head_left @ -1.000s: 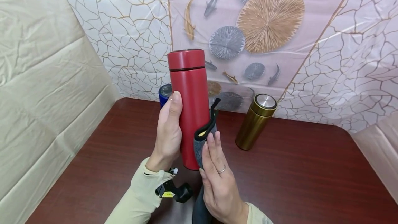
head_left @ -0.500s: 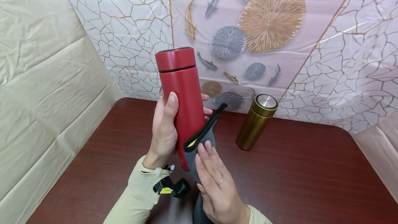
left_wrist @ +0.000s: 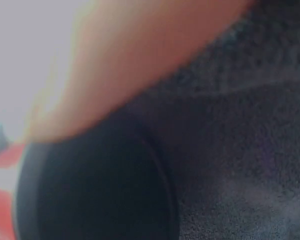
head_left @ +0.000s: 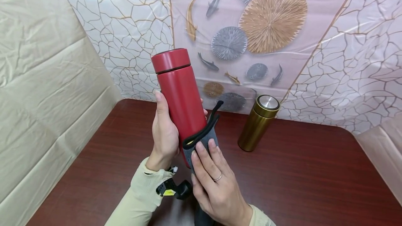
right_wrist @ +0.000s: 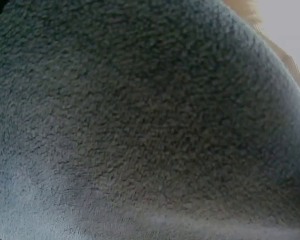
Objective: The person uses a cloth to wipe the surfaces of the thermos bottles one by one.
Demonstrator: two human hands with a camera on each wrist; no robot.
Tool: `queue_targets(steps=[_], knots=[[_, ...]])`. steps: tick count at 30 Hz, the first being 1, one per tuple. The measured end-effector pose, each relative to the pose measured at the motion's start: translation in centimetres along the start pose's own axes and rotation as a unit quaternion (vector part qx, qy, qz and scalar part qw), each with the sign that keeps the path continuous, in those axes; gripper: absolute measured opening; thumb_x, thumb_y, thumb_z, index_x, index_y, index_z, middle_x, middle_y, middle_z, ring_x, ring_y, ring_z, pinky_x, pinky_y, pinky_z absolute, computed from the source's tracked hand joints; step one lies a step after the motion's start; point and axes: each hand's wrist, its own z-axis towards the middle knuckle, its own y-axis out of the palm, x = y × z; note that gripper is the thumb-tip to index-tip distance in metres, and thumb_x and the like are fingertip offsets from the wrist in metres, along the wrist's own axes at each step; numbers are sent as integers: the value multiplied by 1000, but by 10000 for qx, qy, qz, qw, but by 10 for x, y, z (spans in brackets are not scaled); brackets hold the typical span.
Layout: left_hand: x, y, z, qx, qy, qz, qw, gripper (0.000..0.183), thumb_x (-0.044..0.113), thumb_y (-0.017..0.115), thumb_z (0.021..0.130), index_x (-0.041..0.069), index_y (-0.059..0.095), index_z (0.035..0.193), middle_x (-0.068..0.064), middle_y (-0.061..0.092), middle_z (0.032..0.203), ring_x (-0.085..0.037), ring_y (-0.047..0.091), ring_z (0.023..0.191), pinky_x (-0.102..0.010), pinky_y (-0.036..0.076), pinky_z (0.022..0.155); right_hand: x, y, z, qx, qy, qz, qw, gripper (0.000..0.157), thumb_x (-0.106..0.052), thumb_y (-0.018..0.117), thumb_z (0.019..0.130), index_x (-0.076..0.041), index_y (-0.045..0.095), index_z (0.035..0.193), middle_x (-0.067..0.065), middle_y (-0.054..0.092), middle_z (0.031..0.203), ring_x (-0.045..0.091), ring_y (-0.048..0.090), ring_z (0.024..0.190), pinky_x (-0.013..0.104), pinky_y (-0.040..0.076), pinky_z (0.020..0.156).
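My left hand point(head_left: 164, 138) grips a red thermos bottle point(head_left: 179, 93) around its middle, thumb on the near side. The bottle is raised and tilted, its lid leaning left. Against its lower right side lies a grey cloth point(head_left: 212, 132) with a black edge and a bit of yellow inside. My right hand point(head_left: 218, 182) presses this cloth with extended fingers, back of the hand toward me. The cloth's other end hangs below. The bottle's dark round base point(left_wrist: 100, 185) shows beside the cloth in the left wrist view. Cloth fills most of the right wrist view.
A gold-brown thermos point(head_left: 258, 125) with a silver-topped lid stands upright toward the back of the dark red-brown table point(head_left: 298, 180). Behind the table hangs a patterned cloth backdrop point(head_left: 314, 79). Beige fabric point(head_left: 53, 97) bounds the left side.
The red bottle has moved left and tilted further, its lid leaning left. The right hand and cloth have shifted slightly left along its lower part. The blue lid behind is now hidden.
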Motion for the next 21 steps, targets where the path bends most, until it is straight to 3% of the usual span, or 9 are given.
queue_targets(steps=[6, 10, 15, 21], knots=[[0, 1, -2, 32, 87, 83, 9999, 57, 57, 24, 107, 13, 49, 132, -5, 69, 107, -19, 73, 86, -37, 61, 82, -3, -1, -3, -341, 280, 160, 9989, 46, -14, 46, 104, 10, 50, 143, 33, 30, 161, 52, 22, 153, 49, 22, 128], [-2, 0, -3, 8, 149, 171, 9997, 57, 57, 24, 107, 13, 49, 132, -5, 68, 107, -20, 73, 86, -36, 61, 83, -3, -1, -5, -401, 427, 187, 9981, 46, -16, 45, 106, 8, 49, 145, 38, 23, 161, 50, 20, 154, 46, 22, 128], [-4, 3, -3, -2, 373, 150, 9992, 54, 55, 27, 108, 12, 49, 132, -6, 68, 106, -23, 73, 87, -40, 62, 84, -1, -3, -4, -371, 585, 238, 9973, 45, -17, 44, 109, 11, 48, 144, 38, 29, 158, 45, 26, 154, 40, 26, 127], [-15, 15, -8, 146, 590, 400, 9973, 58, 59, 28, 107, 12, 46, 137, -3, 64, 110, -18, 67, 95, -33, 57, 87, 7, -7, -1, -237, 1038, 243, 9940, 51, -17, 40, 111, 20, 38, 145, 35, 29, 159, 36, 26, 156, 33, 26, 126]])
